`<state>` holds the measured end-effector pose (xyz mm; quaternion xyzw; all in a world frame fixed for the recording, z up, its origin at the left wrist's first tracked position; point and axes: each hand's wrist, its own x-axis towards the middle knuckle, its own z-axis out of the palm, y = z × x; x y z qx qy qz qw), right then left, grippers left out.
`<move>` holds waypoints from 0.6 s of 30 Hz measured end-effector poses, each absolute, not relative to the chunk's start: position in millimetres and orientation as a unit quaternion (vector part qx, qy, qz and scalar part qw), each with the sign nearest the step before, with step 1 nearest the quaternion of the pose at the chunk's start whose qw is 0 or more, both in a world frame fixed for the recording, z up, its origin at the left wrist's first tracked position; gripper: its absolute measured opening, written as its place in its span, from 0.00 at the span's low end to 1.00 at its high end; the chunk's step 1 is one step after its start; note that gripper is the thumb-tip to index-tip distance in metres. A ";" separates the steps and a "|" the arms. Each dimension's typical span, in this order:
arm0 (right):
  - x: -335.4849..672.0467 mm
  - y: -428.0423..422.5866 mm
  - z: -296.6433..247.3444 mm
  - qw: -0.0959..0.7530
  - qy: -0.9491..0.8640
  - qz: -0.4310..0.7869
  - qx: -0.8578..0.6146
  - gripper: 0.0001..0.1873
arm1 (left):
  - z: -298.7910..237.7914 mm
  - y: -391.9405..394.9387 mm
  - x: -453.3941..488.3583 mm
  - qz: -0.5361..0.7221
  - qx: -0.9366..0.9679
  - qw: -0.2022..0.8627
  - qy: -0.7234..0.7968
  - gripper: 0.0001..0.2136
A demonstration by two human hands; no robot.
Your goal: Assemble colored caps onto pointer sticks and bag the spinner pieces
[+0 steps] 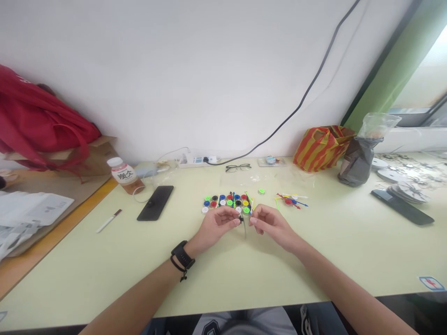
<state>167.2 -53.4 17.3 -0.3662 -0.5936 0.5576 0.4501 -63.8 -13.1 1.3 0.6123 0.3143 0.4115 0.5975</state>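
Note:
My left hand [217, 227] is closed in a pinch on a small black part [241, 217] near the table's middle. Beside it a thin grey strip [245, 230] hangs down; whether the two are joined is unclear. Close by on the right, my right hand [274, 227] has thumb and fingertips pressed together; anything between them is too small to make out. Just beyond both hands lie rows of small round coloured discs [213, 204] with coloured arrow-shaped pointers [233, 197] on and among them. A lone green disc [261, 191] sits behind the rows.
More pointers [295, 201] lie to the right. A black phone [155, 203], a bottle [125, 176] and a marker [109, 221] are at left. Glasses [238, 168] and a power strip [195, 161] stand by the wall. A striped bag [319, 148] and dark device [401, 207] are right.

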 end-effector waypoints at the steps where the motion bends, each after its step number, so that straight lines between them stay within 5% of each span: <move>1: 166.0 -53.8 17.6 0.451 -0.593 0.559 -0.365 0.15 | 2.2 -13.6 -63.6 0.410 0.614 0.597 0.313 0.14; 11: 166.9 -55.2 17.0 0.416 -0.665 0.494 -0.375 0.14 | 4.0 -14.7 -64.8 0.406 0.615 0.601 0.309 0.14; 18: 163.2 -58.9 8.4 0.447 -0.666 0.442 -0.401 0.48 | 3.7 -14.5 -64.5 0.405 0.613 0.603 0.310 0.14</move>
